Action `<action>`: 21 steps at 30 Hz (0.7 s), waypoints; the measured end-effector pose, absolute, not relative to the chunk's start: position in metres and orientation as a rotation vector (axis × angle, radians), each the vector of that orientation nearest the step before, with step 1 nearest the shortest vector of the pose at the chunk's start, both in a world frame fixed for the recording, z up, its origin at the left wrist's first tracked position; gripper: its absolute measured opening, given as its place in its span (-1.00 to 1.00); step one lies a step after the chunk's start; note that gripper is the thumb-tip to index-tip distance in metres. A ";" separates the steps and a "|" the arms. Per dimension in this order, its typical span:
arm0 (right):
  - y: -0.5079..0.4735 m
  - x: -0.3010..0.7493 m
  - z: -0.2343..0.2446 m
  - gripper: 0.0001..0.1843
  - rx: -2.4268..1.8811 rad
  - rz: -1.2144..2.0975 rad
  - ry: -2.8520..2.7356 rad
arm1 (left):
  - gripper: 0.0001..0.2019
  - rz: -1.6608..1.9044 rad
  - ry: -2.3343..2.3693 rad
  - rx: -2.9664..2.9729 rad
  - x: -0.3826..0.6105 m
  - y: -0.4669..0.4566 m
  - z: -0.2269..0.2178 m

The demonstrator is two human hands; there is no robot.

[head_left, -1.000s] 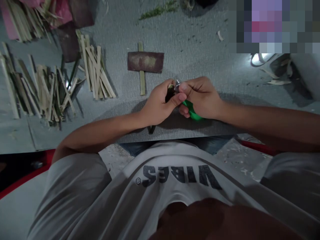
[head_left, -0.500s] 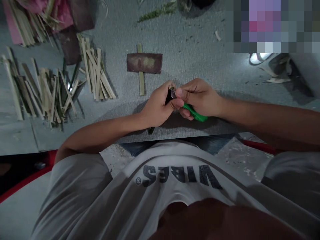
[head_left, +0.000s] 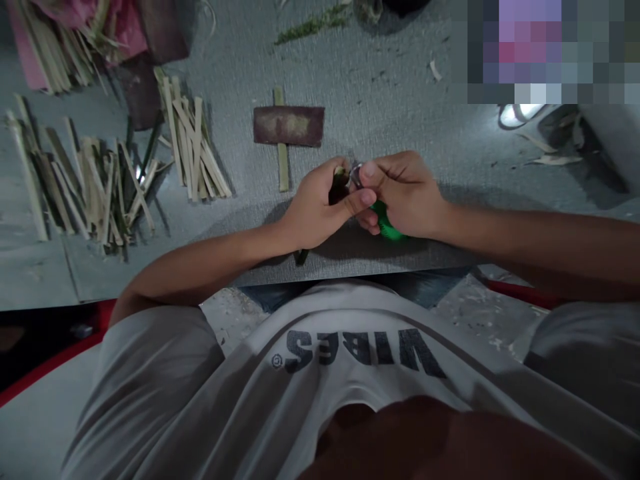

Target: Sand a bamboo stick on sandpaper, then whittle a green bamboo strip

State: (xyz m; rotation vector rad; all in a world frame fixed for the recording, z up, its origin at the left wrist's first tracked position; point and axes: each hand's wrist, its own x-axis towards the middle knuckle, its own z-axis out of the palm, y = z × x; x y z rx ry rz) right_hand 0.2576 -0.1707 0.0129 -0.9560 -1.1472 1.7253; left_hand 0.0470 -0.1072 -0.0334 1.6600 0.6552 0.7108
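My right hand (head_left: 407, 193) is closed around a green-handled utility knife (head_left: 389, 223); its metal head shows by the thumb tip. My left hand (head_left: 320, 207) curls around a green bamboo strip (head_left: 301, 257), whose lower end sticks out below the wrist, near the table's front edge. The strip's other end shows at the left index finger, beside the blade, and its middle is hidden in the palm. My left thumb reaches across to the knife, close to the right fingers. Just beyond the hands, a dark sandpaper piece (head_left: 265, 127) lies across a pale bamboo strip (head_left: 283, 170).
Loose bamboo strips (head_left: 95, 193) lie at the left, with another bunch (head_left: 193, 147) beside them. More strips rest on pink cloth (head_left: 125, 33) at the back left. Green shavings (head_left: 313, 25) are at the back, and a bright lamp (head_left: 523, 115) shines at the right.
My right hand and the knife have shifted slightly to the right and turned a little, so less of the green handle shows. My left hand stays nearly in place.
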 end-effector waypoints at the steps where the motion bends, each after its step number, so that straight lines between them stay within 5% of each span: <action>1: -0.169 0.260 0.014 -0.09 -0.896 1.776 -1.157 | -0.20 0.721 0.638 1.675 0.047 -0.104 -0.036; 9: -0.155 0.272 0.018 -0.12 -0.654 1.994 -1.242 | -0.05 0.699 0.562 1.605 0.051 -0.092 -0.040; 21: -0.165 0.261 0.018 -0.12 -0.997 1.755 -1.182 | -0.17 0.724 0.634 1.516 0.055 -0.102 -0.033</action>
